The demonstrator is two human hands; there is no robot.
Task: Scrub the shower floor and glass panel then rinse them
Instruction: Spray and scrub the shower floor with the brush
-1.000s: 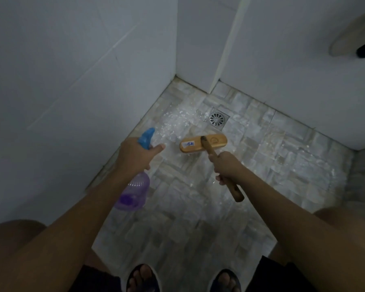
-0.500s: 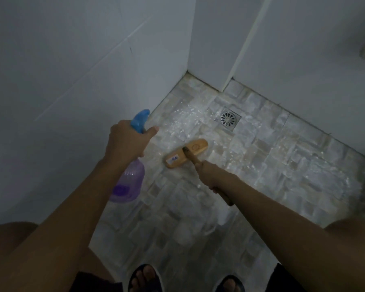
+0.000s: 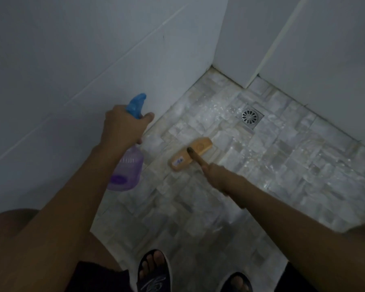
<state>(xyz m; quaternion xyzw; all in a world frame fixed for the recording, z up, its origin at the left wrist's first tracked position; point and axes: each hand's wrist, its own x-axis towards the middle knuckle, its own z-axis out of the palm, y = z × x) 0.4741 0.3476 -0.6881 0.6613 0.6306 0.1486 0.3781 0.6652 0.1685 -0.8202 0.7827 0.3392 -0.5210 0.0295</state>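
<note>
Brush head [image 3: 201,145] sat near the drain [image 3: 251,118], right grip [image 3: 218,175] clenched on its handle [image 3: 196,158]; left grip [image 3: 122,127] clasped the spray bottle [image 3: 127,172].

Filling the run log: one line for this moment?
left hand: holds bottle | right hand: holds brush | brush on floor

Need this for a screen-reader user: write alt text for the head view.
A person's right hand holds a wooden scrub brush on the wet tiled shower floor near the drain, while the left hand grips a purple spray bottle.
</note>
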